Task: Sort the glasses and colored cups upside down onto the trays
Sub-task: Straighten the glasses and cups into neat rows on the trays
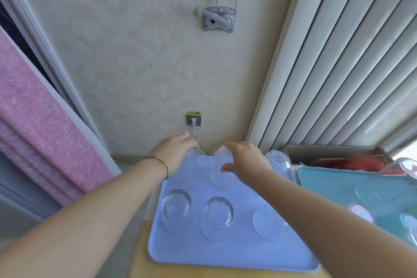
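- left hand (pixel 174 153) curled over back-left glass (pixel 189 165) on blue tray (pixel 225 253); fingertips hidden
- right hand (pixel 246 162), thumb and finger apart beside back-middle glass (pixel 222 176); can't tell if it grips
- teal tray (pixel 338 180) cut off at right

Hidden under gripping left hand (pixel 176 153): upturned base of far-left clear glass (pixel 190 166) on lavender plastic tray (pixel 191 253); rest smeared by motion.
Partly covered by right hand (pixel 244 161): far-middle clear glass (pixel 222 178); finger contact with it unclear.
Behind right forearm (pixel 316 214): part of near-right clear glass (pixel 268 223), part of pink-rimmed cup (pixel 361 213).
Cut by right edge: teal plastic tray (pixel 338 178), pale blue cup (pixel 408 221), tilted clear glass (pixel 404 167).
Blurred beyond naming: red object (pixel 361 162) in brown cardboard box (pixel 327 150).
Too small to read: yellow label (pixel 193 112) above wall socket (pixel 193 119).
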